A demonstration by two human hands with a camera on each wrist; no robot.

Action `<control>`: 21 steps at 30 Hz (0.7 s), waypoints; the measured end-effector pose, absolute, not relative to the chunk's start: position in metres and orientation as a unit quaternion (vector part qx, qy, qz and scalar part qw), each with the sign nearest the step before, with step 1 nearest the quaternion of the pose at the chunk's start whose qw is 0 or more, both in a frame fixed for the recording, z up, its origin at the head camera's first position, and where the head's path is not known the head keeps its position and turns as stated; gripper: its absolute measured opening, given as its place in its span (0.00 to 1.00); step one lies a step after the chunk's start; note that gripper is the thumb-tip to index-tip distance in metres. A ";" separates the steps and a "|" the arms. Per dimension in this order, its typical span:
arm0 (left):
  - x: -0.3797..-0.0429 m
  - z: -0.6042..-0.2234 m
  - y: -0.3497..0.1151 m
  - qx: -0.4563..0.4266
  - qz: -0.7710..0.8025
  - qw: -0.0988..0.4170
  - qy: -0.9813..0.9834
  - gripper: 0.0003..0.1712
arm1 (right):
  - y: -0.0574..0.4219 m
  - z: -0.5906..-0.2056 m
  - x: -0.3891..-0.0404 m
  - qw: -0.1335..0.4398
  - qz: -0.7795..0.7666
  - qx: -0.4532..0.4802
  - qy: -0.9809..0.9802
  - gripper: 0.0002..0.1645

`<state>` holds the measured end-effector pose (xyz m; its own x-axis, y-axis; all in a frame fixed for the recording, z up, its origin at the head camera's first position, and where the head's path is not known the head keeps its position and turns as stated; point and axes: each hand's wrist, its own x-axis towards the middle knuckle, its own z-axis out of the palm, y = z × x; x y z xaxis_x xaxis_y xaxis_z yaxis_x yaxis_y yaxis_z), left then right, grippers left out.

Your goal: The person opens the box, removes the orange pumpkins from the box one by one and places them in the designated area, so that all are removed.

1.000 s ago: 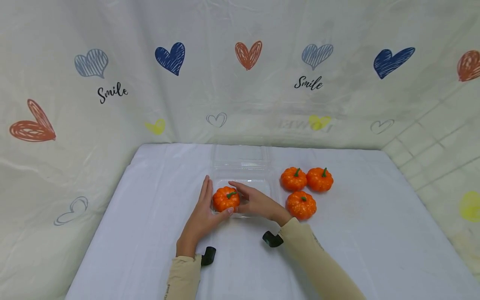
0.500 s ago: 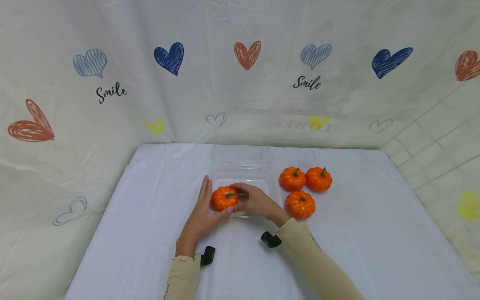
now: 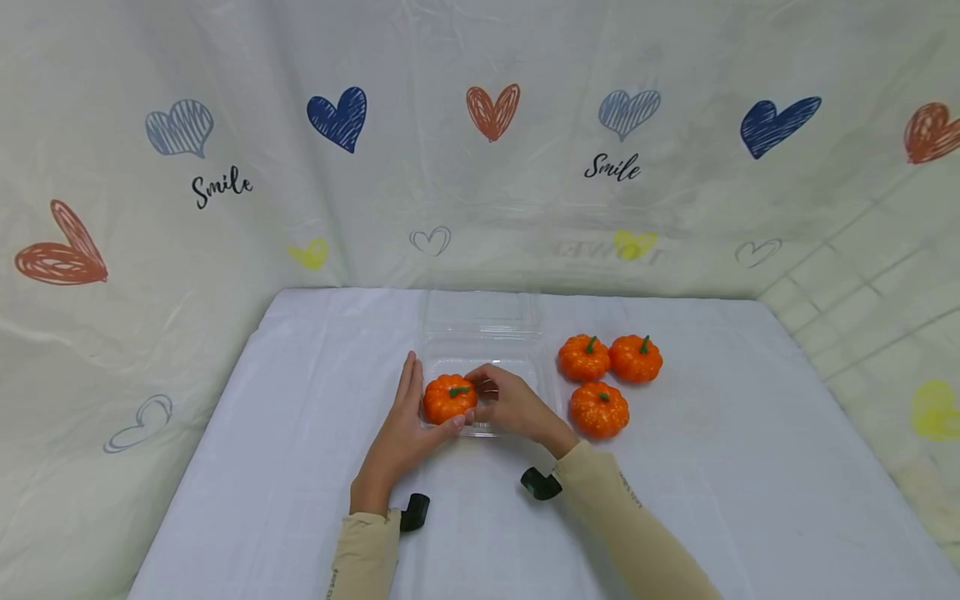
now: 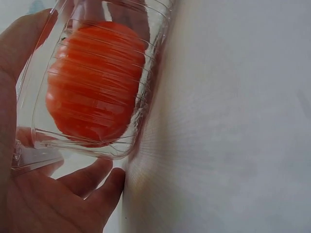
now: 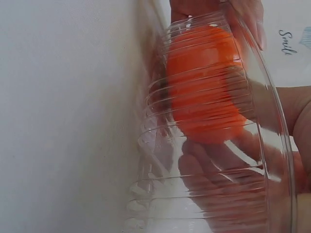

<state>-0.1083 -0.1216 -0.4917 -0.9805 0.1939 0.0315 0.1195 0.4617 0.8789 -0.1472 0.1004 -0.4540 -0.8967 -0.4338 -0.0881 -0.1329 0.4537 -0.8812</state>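
Observation:
An orange mini pumpkin (image 3: pixel 450 398) with a green stem sits in the front left corner of a clear plastic clamshell container (image 3: pixel 480 432), whose lid stands raised at the back. My left hand (image 3: pixel 401 442) steadies that corner from outside, its straight fingers along the left wall and its thumb at the front. In the left wrist view, the pumpkin (image 4: pixel 97 85) shows through the ribbed wall. My right hand (image 3: pixel 513 407) reaches inside at the pumpkin's right side, fingers loosely bent, thumb nearest the pumpkin. Through the plastic in the right wrist view, its fingers (image 5: pixel 199 170) lie beside the pumpkin (image 5: pixel 206 87).
Three more orange mini pumpkins, a back left one (image 3: pixel 584 357), a back right one (image 3: pixel 636 358) and a front one (image 3: pixel 599 410), are grouped right of the container. A white cloth (image 3: pixel 720 467) covers the table, with a heart-printed curtain (image 3: pixel 555 192) behind.
My right fingertips have drawn back slightly to the right from the pumpkin's far side. The pumpkin, the container and my left hand stay in place.

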 end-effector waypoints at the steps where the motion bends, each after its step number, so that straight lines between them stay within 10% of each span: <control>1: -0.108 -0.492 -0.122 0.092 0.510 0.037 0.855 0.72 | 0.101 -0.454 -0.147 0.146 -0.499 -0.169 0.837 0.28; 21: -0.111 -0.495 -0.123 0.102 0.509 0.031 0.854 0.71 | 0.107 -0.445 -0.144 0.062 -0.565 -0.124 0.813 0.30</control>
